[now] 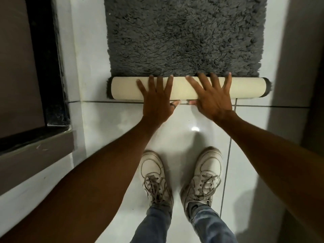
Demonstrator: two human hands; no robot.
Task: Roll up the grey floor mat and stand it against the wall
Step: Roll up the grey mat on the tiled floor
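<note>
The grey shaggy floor mat (185, 35) lies flat on the white tiles ahead of me. Its near end is rolled into a tight cylinder (124, 87) showing the cream backing, with grey pile at both ends. My left hand (157, 99) lies flat on the roll left of centre, fingers spread and thumb under its near side. My right hand (213, 95) presses on the roll right of centre, fingers spread and reaching the flat pile.
My two white sneakers (180, 178) stand on the glossy tile floor (108, 123) just behind the roll. A dark door frame (50, 71) and step edge run along the left. A wall (298, 67) rises close on the right.
</note>
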